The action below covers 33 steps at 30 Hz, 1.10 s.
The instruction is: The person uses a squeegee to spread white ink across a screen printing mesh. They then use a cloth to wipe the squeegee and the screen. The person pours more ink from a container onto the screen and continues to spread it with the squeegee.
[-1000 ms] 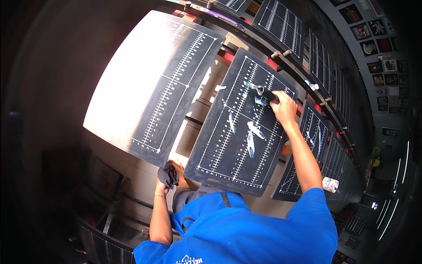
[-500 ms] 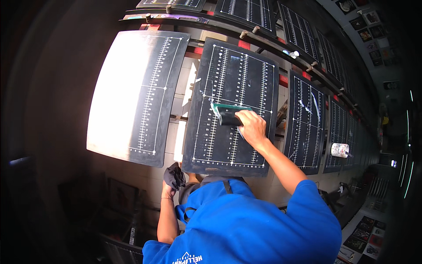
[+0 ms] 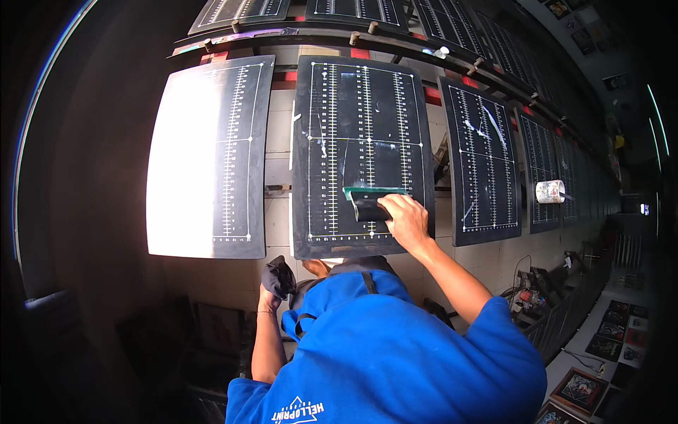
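My right hand grips the black handle of a squeegee. Its green blade lies against the lower middle of a dark printing board marked with white ruler lines and dots. A faint wet-looking trace and small white smears show on the board above the blade. Down by my left side, below the board's near edge, my left hand is closed around a bunched dark cloth. The fingers of that hand are mostly hidden by the cloth.
On the left stands a similar board, bright with glare. To the right is another board with white streaks. A stained white tub rests farther right. Behind the boards runs a dark rail with short pegs; more boards lie beyond.
My right hand has drawn the squeegee down the board toward me and slightly right. My left hand still holds the cloth at about the same place. The whole view has turned slightly.
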Tool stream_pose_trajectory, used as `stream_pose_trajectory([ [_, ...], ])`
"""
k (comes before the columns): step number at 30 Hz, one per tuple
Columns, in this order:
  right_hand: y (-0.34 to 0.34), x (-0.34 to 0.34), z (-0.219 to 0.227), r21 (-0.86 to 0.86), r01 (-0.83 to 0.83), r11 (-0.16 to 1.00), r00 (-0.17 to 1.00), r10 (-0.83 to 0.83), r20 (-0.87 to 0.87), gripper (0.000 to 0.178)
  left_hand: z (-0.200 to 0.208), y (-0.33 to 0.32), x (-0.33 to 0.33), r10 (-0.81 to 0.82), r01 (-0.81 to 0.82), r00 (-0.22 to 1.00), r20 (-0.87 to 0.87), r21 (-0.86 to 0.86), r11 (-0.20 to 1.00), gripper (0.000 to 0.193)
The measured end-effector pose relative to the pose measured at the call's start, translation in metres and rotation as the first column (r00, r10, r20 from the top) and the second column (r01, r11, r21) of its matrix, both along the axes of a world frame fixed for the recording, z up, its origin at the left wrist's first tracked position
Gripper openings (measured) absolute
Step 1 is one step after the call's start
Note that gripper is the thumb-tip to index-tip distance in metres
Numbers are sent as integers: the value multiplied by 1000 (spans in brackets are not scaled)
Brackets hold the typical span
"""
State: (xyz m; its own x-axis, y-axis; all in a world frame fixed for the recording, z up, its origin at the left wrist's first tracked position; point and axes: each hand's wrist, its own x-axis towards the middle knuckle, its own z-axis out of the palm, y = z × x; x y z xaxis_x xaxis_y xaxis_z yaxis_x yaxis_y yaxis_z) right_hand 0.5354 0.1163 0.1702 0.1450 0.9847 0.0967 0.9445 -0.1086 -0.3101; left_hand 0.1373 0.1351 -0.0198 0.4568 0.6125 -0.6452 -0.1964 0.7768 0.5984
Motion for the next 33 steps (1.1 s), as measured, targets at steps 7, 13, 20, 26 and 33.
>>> stream_pose_trajectory([
  [7,-33,-22,3,15,36,999,999,-36,21,48,-10,-14,-1,80,-91,986,-144,-73,993,17],
  [13,116,43,-19,150,-40,988,999,37,26,42,-10,-18,-1,161,-165,986,-35,-152,975,19],
  [20,287,109,-35,216,19,976,990,-48,130,23,38,-3,22,44,-44,999,-33,-8,999,21],
  [26,146,9,-47,125,-59,990,994,47,100,41,-24,-30,0,123,-126,992,-35,-94,988,21],
  [33,112,22,8,-14,-14,1000,993,12,-120,40,11,-14,40,155,-155,988,-14,-86,984,17],
])
